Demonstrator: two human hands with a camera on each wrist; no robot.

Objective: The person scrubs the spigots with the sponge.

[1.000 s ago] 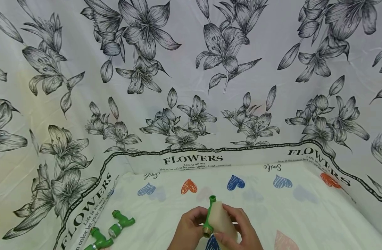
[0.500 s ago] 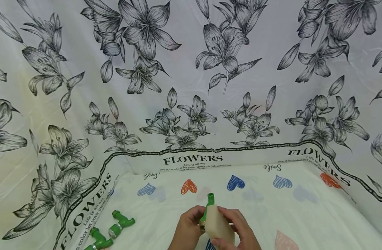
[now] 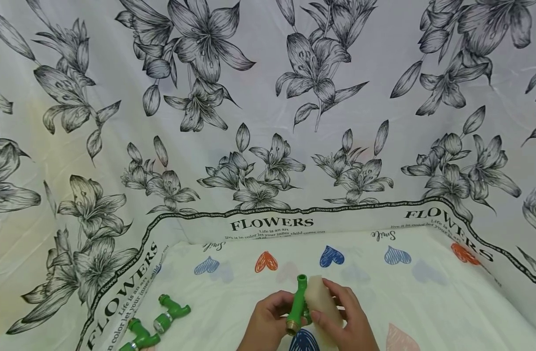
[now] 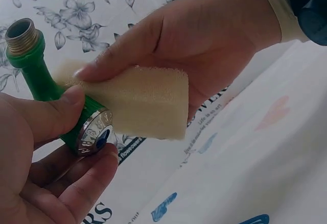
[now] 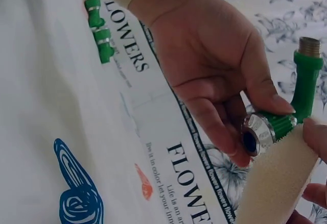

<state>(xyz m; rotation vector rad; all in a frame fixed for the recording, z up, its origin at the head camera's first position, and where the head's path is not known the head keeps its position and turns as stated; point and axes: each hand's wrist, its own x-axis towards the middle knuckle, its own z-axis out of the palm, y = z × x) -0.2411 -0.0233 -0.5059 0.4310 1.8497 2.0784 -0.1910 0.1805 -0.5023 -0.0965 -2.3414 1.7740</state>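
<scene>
My left hand (image 3: 268, 317) grips a green tap (image 3: 298, 304) by its handle end, thumb and fingers around it. Its brass-coloured threaded end (image 4: 21, 39) is bare in the left wrist view. A silver ring with a dark blue centre (image 4: 97, 132) caps the handle, between the left thumb and fingers. In my right hand (image 3: 353, 319) is a pale cream sponge (image 3: 322, 300), pinched between thumb and fingers. The sponge lies right against the tap's right side in the head view. In the right wrist view the sponge (image 5: 278, 183) overlaps the tap's body.
Two more green taps (image 3: 173, 308) (image 3: 138, 336) lie on the cloth at the left. White cloth with printed hearts (image 3: 268, 261) covers the surface. Behind it and on both sides hangs a flower-printed curtain (image 3: 259, 170).
Half a second ago the sponge covered much of the tap's front; now it has shifted right and up, showing more of the tap. The tap has turned in my left hand.
</scene>
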